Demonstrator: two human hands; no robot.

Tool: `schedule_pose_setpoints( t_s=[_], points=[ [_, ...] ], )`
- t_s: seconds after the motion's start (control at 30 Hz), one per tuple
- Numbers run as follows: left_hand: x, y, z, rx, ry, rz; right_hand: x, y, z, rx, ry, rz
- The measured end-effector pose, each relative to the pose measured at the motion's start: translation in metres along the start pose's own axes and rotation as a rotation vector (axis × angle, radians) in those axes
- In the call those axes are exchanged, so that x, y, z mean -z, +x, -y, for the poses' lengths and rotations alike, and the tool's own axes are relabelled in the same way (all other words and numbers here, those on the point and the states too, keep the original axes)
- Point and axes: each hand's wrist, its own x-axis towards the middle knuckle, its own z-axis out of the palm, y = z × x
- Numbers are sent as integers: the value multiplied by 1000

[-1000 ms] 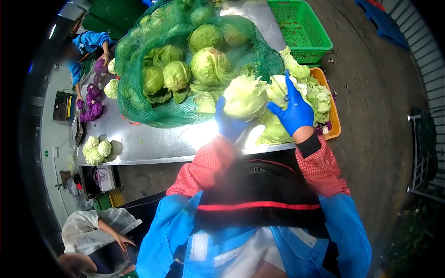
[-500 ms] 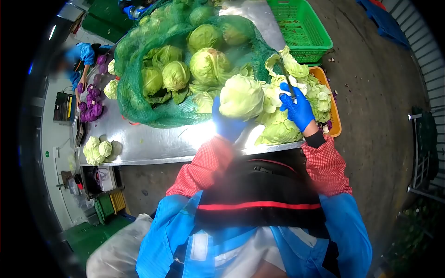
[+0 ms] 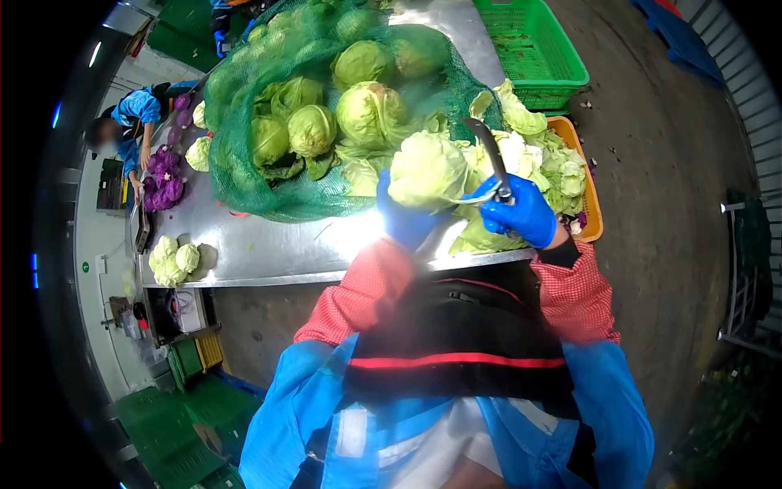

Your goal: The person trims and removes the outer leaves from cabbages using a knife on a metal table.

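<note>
My left hand (image 3: 406, 220), in a blue glove, cups a pale green cabbage (image 3: 428, 169) from below and the left, over the table's near edge. In my gloved right hand (image 3: 521, 216) is a knife (image 3: 490, 151) with a dark curved blade pointing up and away. The thumb and fingers of that hand reach the cabbage's right side, where a thin pale leaf edge stands out from the head. Behind the cabbage lies a green mesh bag (image 3: 281, 200), with several more cabbages in it. Loose cabbage leaves (image 3: 521, 122) are heaped to the right.
An orange crate (image 3: 595, 208) with leaves stands against the table's right side, a green crate (image 3: 542, 69) beyond it. Small pale cabbages (image 3: 169, 265) and purple cabbages (image 3: 165, 189) lie left on the metal table (image 3: 269, 253). A person (image 3: 138, 110) works at the far left.
My right hand has moved down and left to the cabbage's side, and the knife has swung with it, its blade now tilting left. My left hand keeps the cabbage in nearly the same place.
</note>
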Motion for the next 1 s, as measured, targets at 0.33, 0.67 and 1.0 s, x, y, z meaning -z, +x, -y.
schedule_pose_setpoints(
  t_s=[0.33, 0.67, 1.0],
  points=[
    [2, 3, 19, -158, 484, 24, -27, 15, 12, -70, -892, -470],
    [5, 15, 23, -76, -246, -115, -19, 15, -32, 69, -744, -561],
    [32, 6, 2, 88, 250, 84, -47, 14, 1, 365, -857, -562]
  ],
)
